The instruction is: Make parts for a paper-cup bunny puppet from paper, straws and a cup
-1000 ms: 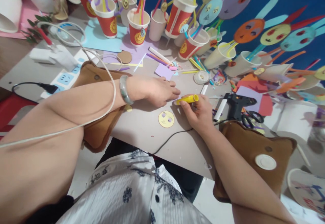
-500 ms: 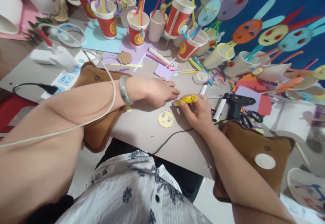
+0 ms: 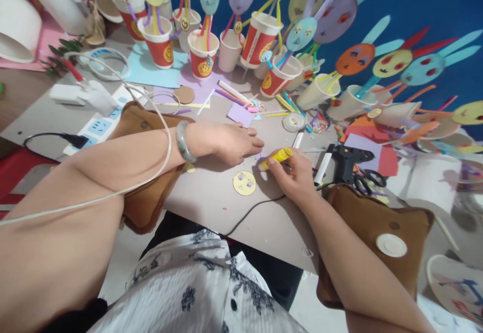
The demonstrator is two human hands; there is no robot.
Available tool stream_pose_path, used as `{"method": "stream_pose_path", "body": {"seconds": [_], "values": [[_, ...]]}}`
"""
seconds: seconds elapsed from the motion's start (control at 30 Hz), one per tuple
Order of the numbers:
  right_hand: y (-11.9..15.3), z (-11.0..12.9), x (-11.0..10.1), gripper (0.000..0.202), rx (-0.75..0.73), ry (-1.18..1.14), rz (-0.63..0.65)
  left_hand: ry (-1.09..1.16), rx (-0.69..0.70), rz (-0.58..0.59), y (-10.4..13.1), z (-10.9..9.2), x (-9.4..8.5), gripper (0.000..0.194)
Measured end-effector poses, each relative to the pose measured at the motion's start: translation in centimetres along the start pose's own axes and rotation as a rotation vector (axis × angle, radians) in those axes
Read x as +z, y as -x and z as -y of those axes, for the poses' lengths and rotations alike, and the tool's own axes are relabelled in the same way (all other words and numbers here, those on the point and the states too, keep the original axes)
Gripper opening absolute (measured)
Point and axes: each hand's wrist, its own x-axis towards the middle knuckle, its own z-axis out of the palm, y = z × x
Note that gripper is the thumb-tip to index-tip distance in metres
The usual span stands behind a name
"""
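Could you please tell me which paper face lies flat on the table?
The yellow face beside the right hand; the other faces stand raised farther back.

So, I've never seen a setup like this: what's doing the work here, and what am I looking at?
No machine here: these are a person's own two hands, seen by a camera worn on the head, looking forward and down. The right hand holds a yellow tube; the left hand rests palm down on the table. A round yellow paper face lies near both. Toward the right are a black glue gun and scissors. Paper cups stand along the back.
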Motion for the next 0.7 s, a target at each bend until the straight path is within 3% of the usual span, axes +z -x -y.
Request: {"method": "stream_pose_path", "body": {"seconds": [0.13,0.23,0.4,0.57,0.7], "values": [[0.19,0.01,-0.32,0.022,0.103,-0.048,-0.067,0.012,-0.020,0.013,0.07,-0.12,-0.15,0.046],[0.13,0.01,0.02,0.017,0.052,0.031,-0.117,0.008,-0.003,0.001,0.02,-0.07,-0.10,0.046],[-0.27,-0.18,0.49,0.010,-0.080,0.081,-0.063,0.012,-0.006,0.017,-0.16,0.13,0.14,0.050],[-0.28,-0.02,-0.11,0.015,-0.107,0.073,0.039,0.030,-0.007,0.013,-0.18,0.22,0.26,0.049],[-0.03,0.19,-0.23,0.019,-0.048,0.070,-0.026,0.051,-0.024,0.014,0.01,-0.08,-0.09,0.044]]}}
